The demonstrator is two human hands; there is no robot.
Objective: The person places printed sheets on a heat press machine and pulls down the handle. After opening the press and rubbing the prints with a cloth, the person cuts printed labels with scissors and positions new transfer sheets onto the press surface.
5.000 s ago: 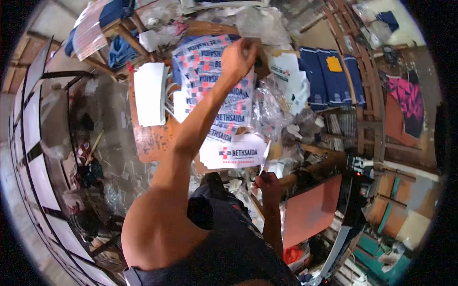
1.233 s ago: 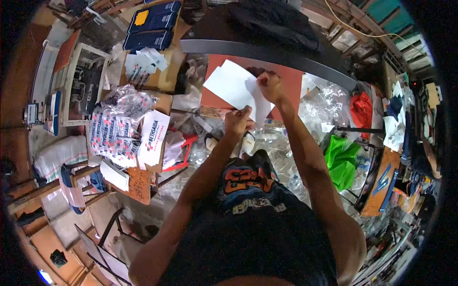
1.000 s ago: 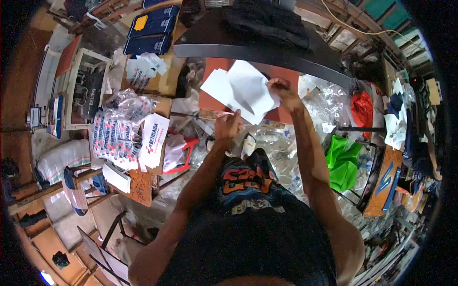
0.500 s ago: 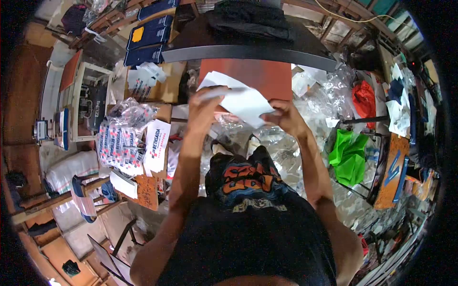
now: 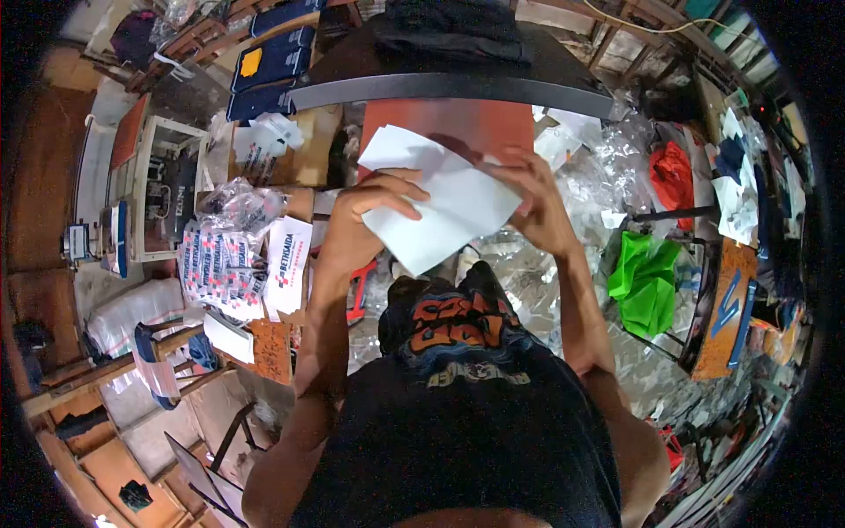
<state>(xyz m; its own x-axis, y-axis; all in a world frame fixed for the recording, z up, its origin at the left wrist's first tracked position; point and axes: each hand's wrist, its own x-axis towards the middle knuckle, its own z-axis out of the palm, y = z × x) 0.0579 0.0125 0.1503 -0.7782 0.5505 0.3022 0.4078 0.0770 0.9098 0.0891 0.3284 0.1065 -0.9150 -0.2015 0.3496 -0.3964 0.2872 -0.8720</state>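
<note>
My left hand [image 5: 363,211] grips the left side of a white paper stack or folded sheet [image 5: 453,216], its fingers lying over the top face. The paper is tilted, one corner pointing down towards my lap. My right hand [image 5: 539,204] is at the paper's right edge, its slightly blurred fingers stretched out and apart. Beyond the paper, a flat reddish-brown board [image 5: 502,123] lies partly covered by it. A dark, thick-edged plate [image 5: 458,95] extends above the board, with black folded cloth [image 5: 449,40] on top.
Printed labels in clear plastic [image 5: 220,268] and a white printed card [image 5: 286,264] lie at left. Dark blue folded items [image 5: 273,62] are stacked at upper left. A green bag [image 5: 644,282], a red bag [image 5: 671,180] and crumpled clear plastic [image 5: 620,158] are at right.
The paper has turned and come lower, showing more of its broad face. My left hand has moved slightly left and down; my right hand has risen to the paper's upper right edge.
</note>
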